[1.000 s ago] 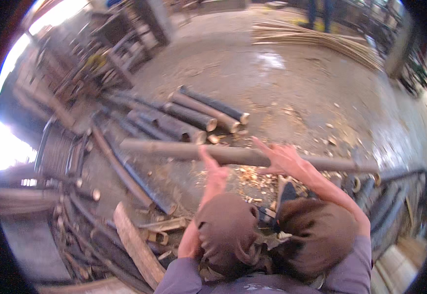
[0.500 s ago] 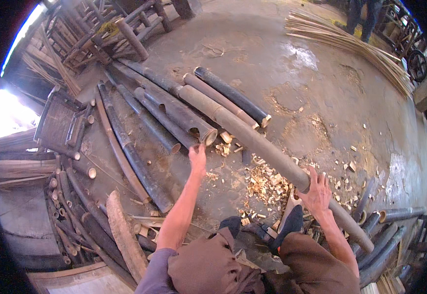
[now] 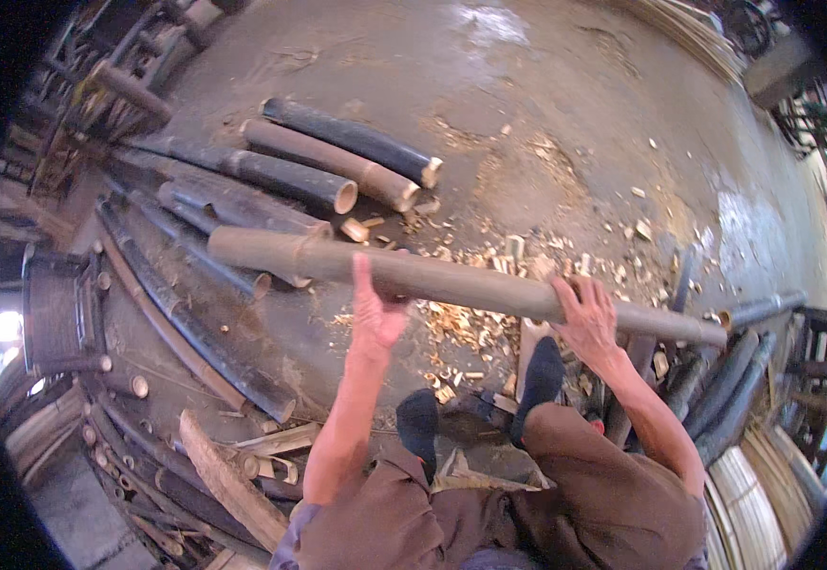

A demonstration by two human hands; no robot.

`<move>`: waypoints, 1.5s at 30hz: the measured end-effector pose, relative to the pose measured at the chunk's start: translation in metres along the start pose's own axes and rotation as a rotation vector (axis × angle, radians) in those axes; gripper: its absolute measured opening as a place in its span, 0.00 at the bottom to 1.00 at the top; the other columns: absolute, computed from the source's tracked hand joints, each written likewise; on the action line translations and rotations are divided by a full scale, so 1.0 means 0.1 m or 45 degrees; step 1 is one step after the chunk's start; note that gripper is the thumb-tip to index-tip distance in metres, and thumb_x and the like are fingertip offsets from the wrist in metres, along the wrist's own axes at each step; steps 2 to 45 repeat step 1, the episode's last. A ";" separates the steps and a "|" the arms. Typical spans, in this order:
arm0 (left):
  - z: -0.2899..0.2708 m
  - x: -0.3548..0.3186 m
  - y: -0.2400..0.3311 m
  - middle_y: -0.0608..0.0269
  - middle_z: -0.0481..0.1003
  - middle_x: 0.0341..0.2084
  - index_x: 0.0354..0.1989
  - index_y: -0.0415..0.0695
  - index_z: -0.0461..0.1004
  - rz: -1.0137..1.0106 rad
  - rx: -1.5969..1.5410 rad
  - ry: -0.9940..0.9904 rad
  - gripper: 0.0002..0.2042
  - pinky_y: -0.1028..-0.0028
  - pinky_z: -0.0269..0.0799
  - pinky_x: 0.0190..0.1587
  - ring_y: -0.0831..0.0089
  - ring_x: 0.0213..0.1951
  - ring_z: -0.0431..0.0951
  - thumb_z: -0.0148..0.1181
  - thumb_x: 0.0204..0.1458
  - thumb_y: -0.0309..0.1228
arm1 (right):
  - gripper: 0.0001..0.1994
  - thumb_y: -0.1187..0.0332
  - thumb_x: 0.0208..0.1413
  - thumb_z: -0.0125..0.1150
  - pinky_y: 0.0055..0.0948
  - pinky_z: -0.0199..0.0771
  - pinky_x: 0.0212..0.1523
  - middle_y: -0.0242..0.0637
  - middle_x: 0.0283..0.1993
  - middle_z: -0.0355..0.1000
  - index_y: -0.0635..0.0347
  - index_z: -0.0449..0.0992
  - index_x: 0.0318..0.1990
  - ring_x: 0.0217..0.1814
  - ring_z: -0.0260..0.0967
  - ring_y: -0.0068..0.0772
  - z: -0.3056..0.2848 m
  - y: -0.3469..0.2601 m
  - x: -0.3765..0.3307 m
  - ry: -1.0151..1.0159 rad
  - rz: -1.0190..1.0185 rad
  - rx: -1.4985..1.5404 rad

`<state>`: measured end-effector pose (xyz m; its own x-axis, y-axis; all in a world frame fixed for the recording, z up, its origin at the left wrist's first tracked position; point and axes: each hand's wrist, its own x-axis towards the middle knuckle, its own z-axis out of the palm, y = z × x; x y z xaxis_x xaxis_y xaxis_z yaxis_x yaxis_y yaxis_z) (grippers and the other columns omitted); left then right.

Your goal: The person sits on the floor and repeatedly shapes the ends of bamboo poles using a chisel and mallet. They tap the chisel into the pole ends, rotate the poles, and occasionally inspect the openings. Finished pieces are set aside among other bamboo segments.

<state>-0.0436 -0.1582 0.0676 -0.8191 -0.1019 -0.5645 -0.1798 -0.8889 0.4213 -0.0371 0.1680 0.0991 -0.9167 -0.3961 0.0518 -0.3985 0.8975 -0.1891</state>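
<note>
A long brown bamboo pole [image 3: 475,285] lies across both my hands, above the floor and in front of my knees. My left hand [image 3: 376,318] is closed round its left half, thumb up on the near side and most fingers hidden behind it. Farther right, my right hand [image 3: 586,315] grips the pole from above with its fingers curled over it. Under the pole lies a heap of pale wood chips [image 3: 466,328], between my feet and the other poles. A notched bamboo pole [image 3: 243,209] lies on the floor, partly hidden behind the pole I hold.
Several dark bamboo poles [image 3: 271,176] lie on the floor ahead and to the left. A low bamboo chair [image 3: 57,309] stands at the left. More poles [image 3: 732,385] are piled at my right, and a rough wooden slab [image 3: 228,475] leans near my left arm.
My left hand has left the notched pole's end and now holds the long pole. That pole has swung from a steep slant to nearly level across me. The view has shifted too.
</note>
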 end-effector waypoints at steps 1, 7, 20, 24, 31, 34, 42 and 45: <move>-0.04 0.00 0.01 0.63 0.72 0.49 0.54 0.56 0.67 0.047 0.010 -0.013 0.29 0.57 0.64 0.59 0.69 0.54 0.69 0.65 0.47 0.55 | 0.36 0.70 0.35 0.71 0.44 0.66 0.53 0.39 0.49 0.64 0.49 0.65 0.58 0.55 0.63 0.46 0.04 -0.01 0.04 0.005 -0.002 0.084; -0.04 0.00 0.01 0.63 0.72 0.49 0.54 0.56 0.67 0.047 0.010 -0.013 0.29 0.57 0.64 0.59 0.69 0.54 0.69 0.65 0.47 0.55 | 0.36 0.70 0.35 0.71 0.44 0.66 0.53 0.39 0.49 0.64 0.49 0.65 0.58 0.55 0.63 0.46 0.04 -0.01 0.04 0.005 -0.002 0.084; -0.04 0.00 0.01 0.63 0.72 0.49 0.54 0.56 0.67 0.047 0.010 -0.013 0.29 0.57 0.64 0.59 0.69 0.54 0.69 0.65 0.47 0.55 | 0.36 0.70 0.35 0.71 0.44 0.66 0.53 0.39 0.49 0.64 0.49 0.65 0.58 0.55 0.63 0.46 0.04 -0.01 0.04 0.005 -0.002 0.084; -0.04 0.00 0.01 0.63 0.72 0.49 0.54 0.56 0.67 0.047 0.010 -0.013 0.29 0.57 0.64 0.59 0.69 0.54 0.69 0.65 0.47 0.55 | 0.36 0.70 0.35 0.71 0.44 0.66 0.53 0.39 0.49 0.64 0.49 0.65 0.58 0.55 0.63 0.46 0.04 -0.01 0.04 0.005 -0.002 0.084; -0.04 0.00 0.01 0.63 0.72 0.49 0.54 0.56 0.67 0.047 0.010 -0.013 0.29 0.57 0.64 0.59 0.69 0.54 0.69 0.65 0.47 0.55 | 0.36 0.70 0.35 0.71 0.44 0.66 0.53 0.39 0.49 0.64 0.49 0.65 0.58 0.55 0.63 0.46 0.04 -0.01 0.04 0.005 -0.002 0.084; -0.04 0.00 0.01 0.63 0.72 0.49 0.54 0.56 0.67 0.047 0.010 -0.013 0.29 0.57 0.64 0.59 0.69 0.54 0.69 0.65 0.47 0.55 | 0.36 0.70 0.35 0.71 0.44 0.66 0.53 0.39 0.49 0.64 0.49 0.65 0.58 0.55 0.63 0.46 0.04 -0.01 0.04 0.005 -0.002 0.084; -0.04 0.00 0.01 0.63 0.72 0.49 0.54 0.56 0.67 0.047 0.010 -0.013 0.29 0.57 0.64 0.59 0.69 0.54 0.69 0.65 0.47 0.55 | 0.36 0.70 0.35 0.71 0.44 0.66 0.53 0.39 0.49 0.64 0.49 0.65 0.58 0.55 0.63 0.46 0.04 -0.01 0.04 0.005 -0.002 0.084; -0.04 0.00 0.01 0.63 0.72 0.49 0.54 0.56 0.67 0.047 0.010 -0.013 0.29 0.57 0.64 0.59 0.69 0.54 0.69 0.65 0.47 0.55 | 0.36 0.70 0.35 0.71 0.44 0.66 0.53 0.39 0.49 0.64 0.49 0.65 0.58 0.55 0.63 0.46 0.04 -0.01 0.04 0.005 -0.002 0.084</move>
